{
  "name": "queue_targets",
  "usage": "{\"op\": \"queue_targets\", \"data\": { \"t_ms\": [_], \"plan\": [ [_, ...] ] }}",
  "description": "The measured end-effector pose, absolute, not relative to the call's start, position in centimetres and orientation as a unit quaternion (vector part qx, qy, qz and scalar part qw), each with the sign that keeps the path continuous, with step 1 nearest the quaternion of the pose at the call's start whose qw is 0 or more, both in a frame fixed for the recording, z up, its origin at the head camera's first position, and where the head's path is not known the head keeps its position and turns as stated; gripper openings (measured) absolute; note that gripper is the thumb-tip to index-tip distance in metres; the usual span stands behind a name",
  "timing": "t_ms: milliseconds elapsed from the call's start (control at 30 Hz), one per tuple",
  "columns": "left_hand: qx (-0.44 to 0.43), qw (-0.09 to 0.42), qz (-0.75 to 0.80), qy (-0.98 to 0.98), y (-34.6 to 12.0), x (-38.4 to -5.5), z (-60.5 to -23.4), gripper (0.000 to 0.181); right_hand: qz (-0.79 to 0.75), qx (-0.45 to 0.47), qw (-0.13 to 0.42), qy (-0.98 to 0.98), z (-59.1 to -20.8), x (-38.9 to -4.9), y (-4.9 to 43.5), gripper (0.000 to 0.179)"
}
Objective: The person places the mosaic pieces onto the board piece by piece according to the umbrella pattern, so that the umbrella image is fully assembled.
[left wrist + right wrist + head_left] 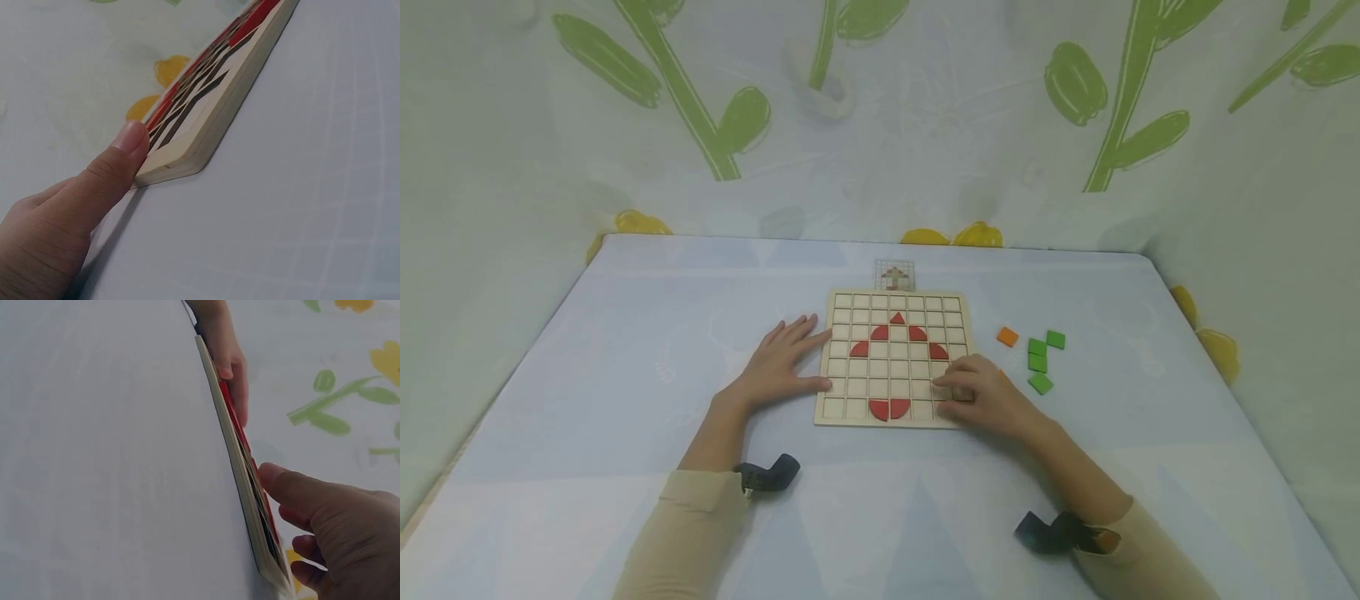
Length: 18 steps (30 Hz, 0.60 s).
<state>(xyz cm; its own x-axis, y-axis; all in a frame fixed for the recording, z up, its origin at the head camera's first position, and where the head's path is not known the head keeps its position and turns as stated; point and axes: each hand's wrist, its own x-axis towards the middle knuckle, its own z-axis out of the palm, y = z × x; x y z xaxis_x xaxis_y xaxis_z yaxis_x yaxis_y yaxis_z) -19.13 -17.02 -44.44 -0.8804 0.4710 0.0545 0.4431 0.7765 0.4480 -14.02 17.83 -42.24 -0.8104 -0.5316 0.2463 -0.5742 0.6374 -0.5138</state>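
Note:
A light wooden grid board (878,387) lies on the table with red pieces in its cells. A red triangle (897,318) is near the top, red quarter-circles (880,333) step down on both sides, and two more (899,409) sit side by side at the bottom. My left hand (778,362) has its fingers spread, and its thumb (128,140) touches the board's near-left corner. Over the board's lower right cells, my right hand (988,396) hovers with fingers loosely bent, thumb and index apart. No piece shows between them in the right wrist view.
Several green square tiles (1037,363) and an orange tile (1007,337) lie right of the board, with a bit of orange (1002,372) peeking out behind the right hand. A small pattern card (894,273) touches the board's far edge. A patterned curtain (925,125) stands behind.

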Motion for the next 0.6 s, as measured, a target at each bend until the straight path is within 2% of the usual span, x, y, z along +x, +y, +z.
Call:
{"op": "queue_targets", "data": {
  "t_ms": [467, 600],
  "plan": [
    [0.247, 0.022, 0.231, 0.941, -16.9, -19.0, -44.3, 0.084, 0.284, 0.218, 0.006, -0.934, -42.0, -13.7, 21.7, 0.036],
    [0.247, 0.023, 0.232, 0.941, -16.9, -19.0, -44.2, 0.084, 0.271, 0.214, 0.02, -0.938, -41.8, -13.6, 22.8, 0.037]
  ]
}}
